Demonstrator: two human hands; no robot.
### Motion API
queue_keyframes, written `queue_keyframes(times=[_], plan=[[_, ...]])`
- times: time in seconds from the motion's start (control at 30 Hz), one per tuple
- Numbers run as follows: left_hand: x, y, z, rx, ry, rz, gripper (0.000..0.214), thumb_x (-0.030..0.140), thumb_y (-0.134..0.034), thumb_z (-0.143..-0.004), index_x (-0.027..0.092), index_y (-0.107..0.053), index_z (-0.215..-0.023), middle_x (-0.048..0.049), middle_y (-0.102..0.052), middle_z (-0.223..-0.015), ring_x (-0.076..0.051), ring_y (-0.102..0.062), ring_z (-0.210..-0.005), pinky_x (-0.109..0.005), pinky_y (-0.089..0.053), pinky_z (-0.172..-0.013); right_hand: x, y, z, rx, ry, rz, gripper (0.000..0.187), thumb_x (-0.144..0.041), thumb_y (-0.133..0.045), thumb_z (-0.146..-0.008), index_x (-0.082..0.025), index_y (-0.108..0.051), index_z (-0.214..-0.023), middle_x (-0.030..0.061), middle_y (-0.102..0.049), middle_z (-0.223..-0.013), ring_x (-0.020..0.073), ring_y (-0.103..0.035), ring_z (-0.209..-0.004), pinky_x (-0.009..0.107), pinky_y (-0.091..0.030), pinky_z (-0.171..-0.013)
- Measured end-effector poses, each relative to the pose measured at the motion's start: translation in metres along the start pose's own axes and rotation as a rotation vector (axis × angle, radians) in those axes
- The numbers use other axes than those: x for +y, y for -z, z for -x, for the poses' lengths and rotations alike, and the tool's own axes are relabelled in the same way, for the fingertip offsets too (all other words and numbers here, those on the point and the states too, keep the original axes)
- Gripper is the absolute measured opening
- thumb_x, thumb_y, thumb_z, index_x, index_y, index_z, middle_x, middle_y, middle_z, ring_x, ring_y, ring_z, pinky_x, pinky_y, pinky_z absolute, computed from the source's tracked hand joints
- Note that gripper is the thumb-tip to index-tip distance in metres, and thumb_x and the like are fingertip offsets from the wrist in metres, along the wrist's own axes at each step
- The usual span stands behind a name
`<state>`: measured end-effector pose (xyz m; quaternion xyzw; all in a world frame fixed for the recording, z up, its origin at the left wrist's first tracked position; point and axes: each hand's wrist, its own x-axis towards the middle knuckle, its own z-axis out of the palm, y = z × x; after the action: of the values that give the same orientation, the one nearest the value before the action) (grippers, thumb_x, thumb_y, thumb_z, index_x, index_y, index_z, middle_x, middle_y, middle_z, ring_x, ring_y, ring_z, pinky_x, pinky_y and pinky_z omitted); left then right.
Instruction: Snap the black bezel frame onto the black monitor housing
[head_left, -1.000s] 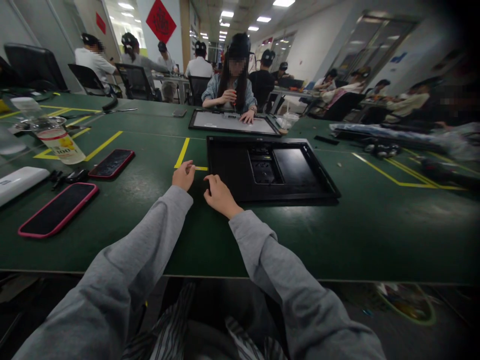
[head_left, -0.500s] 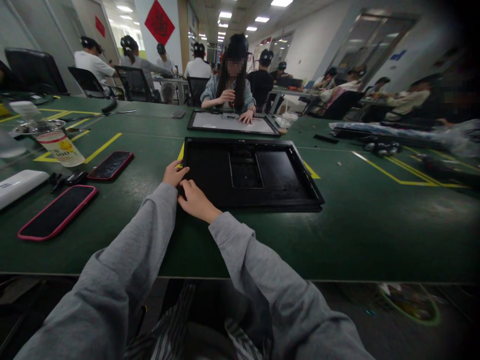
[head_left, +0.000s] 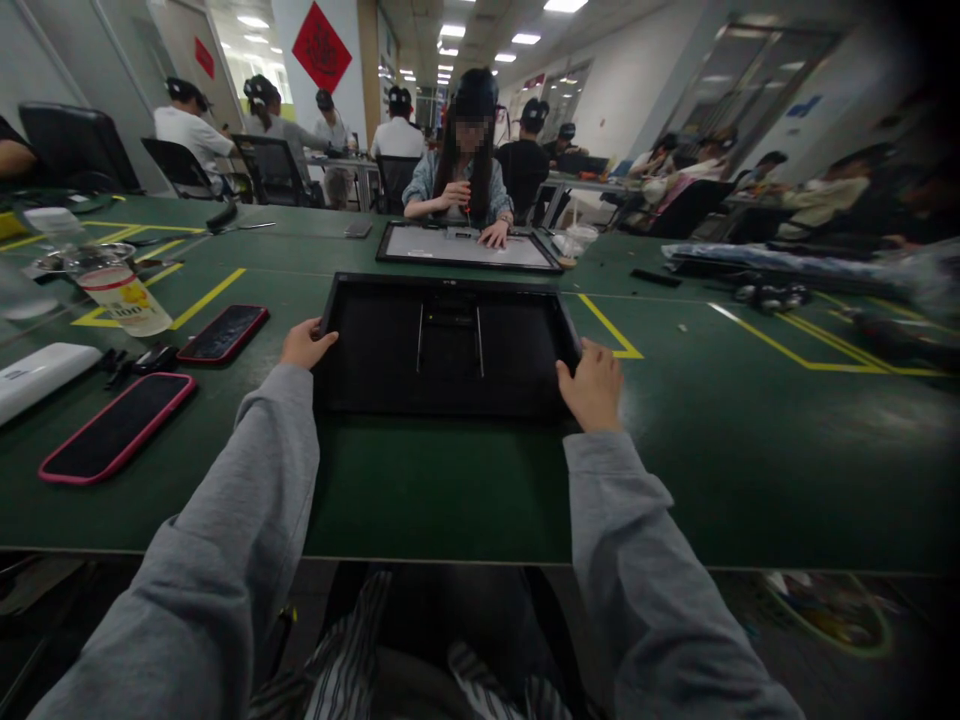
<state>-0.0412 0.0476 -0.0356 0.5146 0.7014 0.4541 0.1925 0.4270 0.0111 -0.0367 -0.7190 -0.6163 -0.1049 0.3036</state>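
Observation:
A flat black monitor panel [head_left: 448, 345] lies on the green table [head_left: 450, 490] straight in front of me, back side up, with two thin vertical rails in its middle. My left hand [head_left: 304, 343] grips its left edge, thumb on top. My right hand [head_left: 592, 385] is curled round the panel's near right corner. Both arms are in grey sleeves.
On the left lie a pink-cased phone [head_left: 116, 426], a red-cased phone [head_left: 223, 332], a white box [head_left: 41, 367] and a labelled bottle [head_left: 124, 297]. Yellow tape lines [head_left: 611, 330] mark the table. Opposite, a person [head_left: 469, 160] works on a white panel [head_left: 465, 245]. Other people sit at tables behind.
The black panel has slid left to sit in front of me. My left hand stayed at its left edge while my right hand went from the left corner across to the right corner.

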Motion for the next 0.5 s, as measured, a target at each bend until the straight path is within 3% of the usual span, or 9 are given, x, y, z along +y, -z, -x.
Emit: queue_keyframes(times=[0.1, 0.2, 0.3, 0.43, 0.5], plan=[[-0.005, 0.001, -0.002, -0.044, -0.079, -0.103, 0.048, 0.029, -0.065, -0.073, 0.014, -0.064, -0.119, -0.0071, -0.071, -0.11, -0.02, -0.064, -0.099, -0.034, -0.05, -0.093, 0.023, -0.007, -0.001, -0.126, -0.022, -0.171, 0.055, -0.027, -0.054, -0.086, -0.008, -0.044, -0.137, 0.0225, -0.054, -0.133, 0.0302, -0.051, -0.123, 0.045, -0.041, -0.1], [-0.007, 0.004, 0.001, -0.085, -0.133, -0.214, 0.053, 0.033, -0.061, -0.077, 0.015, -0.059, -0.127, -0.0061, -0.069, -0.117, -0.021, -0.062, -0.105, -0.036, -0.048, -0.096, 0.03, -0.011, -0.003, -0.146, -0.092, -0.176, 0.058, -0.026, -0.05, -0.088, -0.007, -0.042, -0.141, 0.0225, -0.054, -0.136, 0.0319, -0.054, -0.121, 0.045, -0.042, -0.1], [-0.006, 0.007, 0.009, -0.1, -0.179, -0.35, 0.054, 0.032, -0.054, -0.083, 0.017, -0.053, -0.135, -0.0071, -0.065, -0.125, -0.023, -0.06, -0.112, -0.037, -0.046, -0.099, 0.034, -0.01, -0.004, -0.205, -0.1, -0.129, 0.054, -0.023, -0.045, -0.089, -0.007, -0.047, -0.14, 0.0232, -0.062, -0.125, 0.0345, -0.06, -0.112, 0.046, -0.044, -0.095], [0.006, 0.01, 0.018, -0.065, -0.165, -0.561, 0.052, 0.031, -0.045, -0.089, 0.016, -0.048, -0.139, -0.0149, -0.066, -0.121, -0.029, -0.061, -0.114, -0.044, -0.044, -0.1, 0.037, -0.003, -0.005, -0.168, -0.022, -0.107, 0.057, -0.026, -0.041, -0.092, -0.005, -0.044, -0.144, 0.0252, -0.062, -0.124, 0.0352, -0.061, -0.11, 0.046, -0.045, -0.092], [0.015, 0.014, 0.02, 0.007, -0.205, -0.548, 0.053, 0.033, -0.044, -0.091, 0.016, -0.046, -0.141, -0.0146, -0.067, -0.119, -0.029, -0.062, -0.113, -0.044, -0.045, -0.1, 0.035, 0.002, -0.007, -0.114, 0.016, -0.128, 0.057, -0.026, -0.039, -0.093, -0.009, -0.041, -0.148, 0.0228, -0.063, -0.125, 0.032, -0.062, -0.11, 0.043, -0.045, -0.093]])
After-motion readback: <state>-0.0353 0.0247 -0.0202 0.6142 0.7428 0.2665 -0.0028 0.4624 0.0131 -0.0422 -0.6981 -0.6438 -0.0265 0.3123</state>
